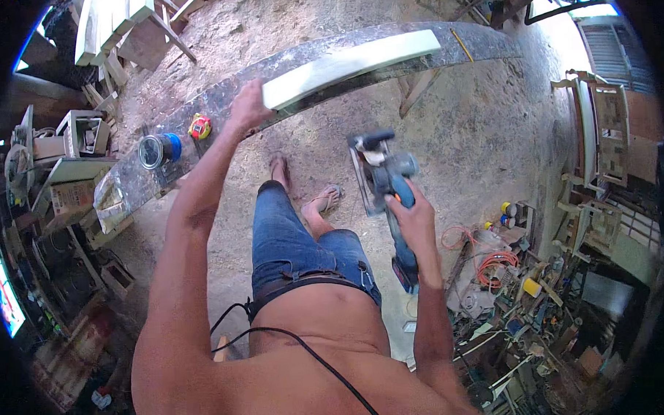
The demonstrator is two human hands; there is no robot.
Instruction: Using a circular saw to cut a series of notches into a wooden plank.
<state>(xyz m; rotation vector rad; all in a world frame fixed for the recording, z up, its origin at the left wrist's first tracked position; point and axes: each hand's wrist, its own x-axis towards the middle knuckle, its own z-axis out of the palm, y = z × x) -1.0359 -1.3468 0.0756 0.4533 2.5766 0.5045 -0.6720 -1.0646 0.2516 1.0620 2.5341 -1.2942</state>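
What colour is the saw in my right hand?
Blue and black circular saw, in the right hand; head view.

Bright screen (pixel 4 292), far left edge

I stand on a sawdust-strewn dirt floor (pixel 482 122). Pale wooden chair frames (pixel 600 136) are stacked at my right beside a louvred window (pixel 610 51) in daylight; cluttered shelves (pixel 61 188) line my left.

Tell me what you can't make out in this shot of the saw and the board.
Head view only:
- Saw blade: hidden beneath the circular saw body held in the right hand.
- Left hand fingertips: hidden behind the pale board end.
- Round tin contents: too small.
- Workbench legs: hidden under its top.
- Black cord end: cut off by lower edge.
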